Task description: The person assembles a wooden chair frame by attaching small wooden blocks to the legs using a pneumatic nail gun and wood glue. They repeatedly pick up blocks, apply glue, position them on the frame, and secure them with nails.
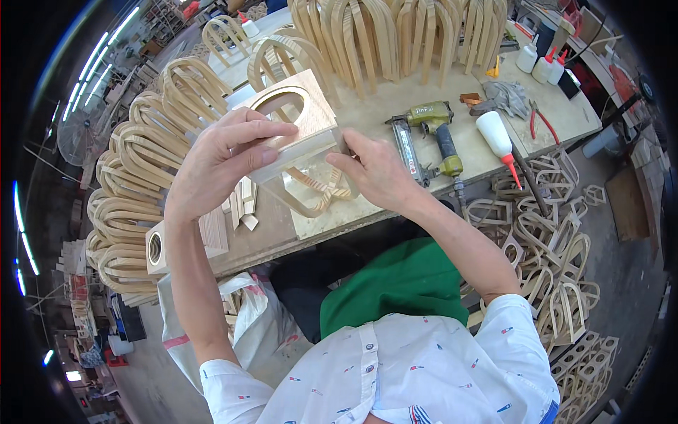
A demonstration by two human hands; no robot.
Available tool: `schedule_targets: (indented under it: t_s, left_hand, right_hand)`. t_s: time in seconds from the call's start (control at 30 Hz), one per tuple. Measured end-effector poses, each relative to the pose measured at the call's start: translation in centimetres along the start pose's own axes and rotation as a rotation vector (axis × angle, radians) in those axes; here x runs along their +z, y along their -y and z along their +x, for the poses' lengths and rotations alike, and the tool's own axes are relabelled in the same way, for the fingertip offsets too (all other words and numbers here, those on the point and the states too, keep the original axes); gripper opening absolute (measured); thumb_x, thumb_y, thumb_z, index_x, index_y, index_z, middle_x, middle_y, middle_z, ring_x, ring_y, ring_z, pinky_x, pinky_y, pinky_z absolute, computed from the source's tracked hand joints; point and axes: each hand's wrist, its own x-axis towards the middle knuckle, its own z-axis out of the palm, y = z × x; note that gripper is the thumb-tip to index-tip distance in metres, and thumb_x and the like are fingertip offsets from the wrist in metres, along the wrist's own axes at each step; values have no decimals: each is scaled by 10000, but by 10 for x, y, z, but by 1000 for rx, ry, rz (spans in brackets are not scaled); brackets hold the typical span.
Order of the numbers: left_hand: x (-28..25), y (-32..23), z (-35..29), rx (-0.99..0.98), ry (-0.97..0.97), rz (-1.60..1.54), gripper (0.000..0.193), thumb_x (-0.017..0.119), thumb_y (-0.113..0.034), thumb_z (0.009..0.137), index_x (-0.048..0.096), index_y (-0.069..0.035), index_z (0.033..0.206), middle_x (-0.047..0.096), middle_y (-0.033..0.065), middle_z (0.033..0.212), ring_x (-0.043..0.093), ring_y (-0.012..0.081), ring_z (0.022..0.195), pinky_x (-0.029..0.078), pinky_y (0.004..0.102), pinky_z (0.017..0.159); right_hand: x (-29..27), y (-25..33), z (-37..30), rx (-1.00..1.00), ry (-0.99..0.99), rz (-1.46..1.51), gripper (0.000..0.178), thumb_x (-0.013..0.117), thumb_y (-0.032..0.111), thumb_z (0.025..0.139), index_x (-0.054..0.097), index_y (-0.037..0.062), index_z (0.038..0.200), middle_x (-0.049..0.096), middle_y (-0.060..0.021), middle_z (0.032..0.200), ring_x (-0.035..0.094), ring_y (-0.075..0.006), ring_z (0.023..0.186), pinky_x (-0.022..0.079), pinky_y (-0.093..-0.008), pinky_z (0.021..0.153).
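A pale wooden box-like piece with a large round hole in its upper face is held above the bench, tilted. My left hand grips its left side, thumb on the near edge and fingers over the top. At the right side, my right hand is closed on the same piece with thumb and fingers. Just below it shows a bent wood loop with crossing strips; whether it is joined to the piece I cannot tell. To the right of my right hand lies a green nail gun.
Bent wood arches stand along the bench's far side and left. A white glue bottle, red pliers and a grey glove lie right. Wooden frames pile up below. Another holed block sits left.
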Motion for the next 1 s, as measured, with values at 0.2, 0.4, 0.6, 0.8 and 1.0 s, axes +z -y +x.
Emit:
schedule_targets:
  t_s: [0.2,0.4,0.6,0.8,1.0]
  left_hand:
    - [14,-14,-3,121,-126,259,372,686,-105,815,645,-80,1184,622,78,1032,567,182,940,447,309,818]
    - [42,-22,5,-39,-297,89,383,718,-103,798,650,-69,1173,649,111,1085,619,203,876,481,302,771]
    - [54,-22,7,-94,-369,67,304,712,-89,807,690,-55,1109,676,110,1015,636,198,890,491,292,780]
    - [56,-21,6,-84,-380,96,301,704,-78,813,693,-51,1113,679,112,1041,643,197,919,495,294,798]
    - [58,-23,5,-73,-380,84,301,697,-63,813,692,-48,1114,679,107,1044,640,189,921,497,294,796]
  right_hand:
    - [4,-2,-3,0,-28,1,249,632,186,894,505,-24,852,543,-192,652,530,-347,593,397,-418,560]
    - [9,-1,-4,-50,-72,9,236,633,157,883,490,-26,840,546,-223,667,545,-410,634,398,-443,561]
    - [12,0,-4,-68,-84,15,223,632,137,877,482,-25,842,558,-241,691,562,-434,668,406,-457,560]
    - [14,-2,-4,-70,-91,14,217,635,130,874,483,-24,851,567,-240,704,564,-437,675,413,-460,565]
    - [14,-1,-7,-82,-96,-3,227,631,146,878,485,-25,843,582,-239,719,580,-438,694,431,-476,586]
